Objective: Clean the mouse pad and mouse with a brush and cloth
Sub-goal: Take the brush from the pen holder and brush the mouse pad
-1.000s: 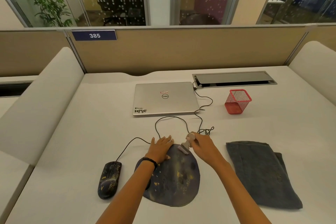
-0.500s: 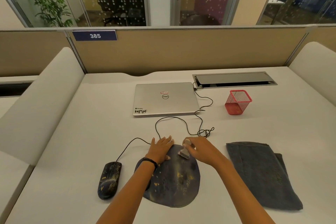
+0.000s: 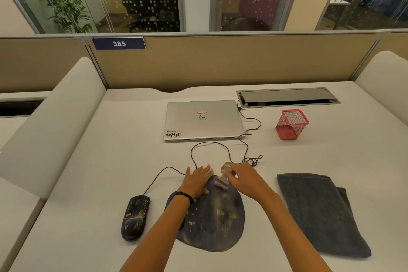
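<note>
A dark round mouse pad with yellow specks lies on the white desk in front of me. My left hand presses flat on its far left edge, fingers straight. My right hand grips the handle of a small pale brush whose bristles touch the pad's far edge. A dark patterned wired mouse sits on the desk left of the pad. A folded grey cloth lies to the right.
A closed silver laptop sits behind the pad, with black cables looping between them. A red mesh pen holder stands at the right back near a desk cable hatch. Beige partitions surround the desk.
My right hand has drawn the brush a little toward me and left along the pad's far edge. My left hand and the mouse stay put.
</note>
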